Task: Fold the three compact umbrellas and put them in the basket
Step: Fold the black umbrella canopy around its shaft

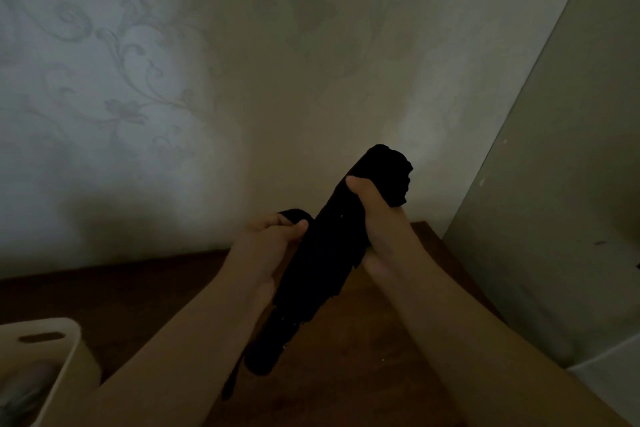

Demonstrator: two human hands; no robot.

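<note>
Black compact umbrella (322, 253), canopy gathered into a rough roll, held in the air above the right half of the desk (363, 357). Long axis tilted: upper end up and to the right toward the wall, lower end down and to the left toward the near edge, dangling strap below. Right hand (372, 215) wrapped around the upper part, thumb on the near face, other fingers hidden behind the cloth. Left hand (273, 236) just beside the middle of the roll, fingers (298, 227) pinching a loose fold or strap of black fabric. Probable step: winding the canopy tight before fastening; fold not yet complete. Basket (74, 347) at the near left corner of the desk, well apart from the umbrella, down and to the left along the roll's lower end; left hand nearer to it. Contents of the basket blurred, not identifiable.
</note>
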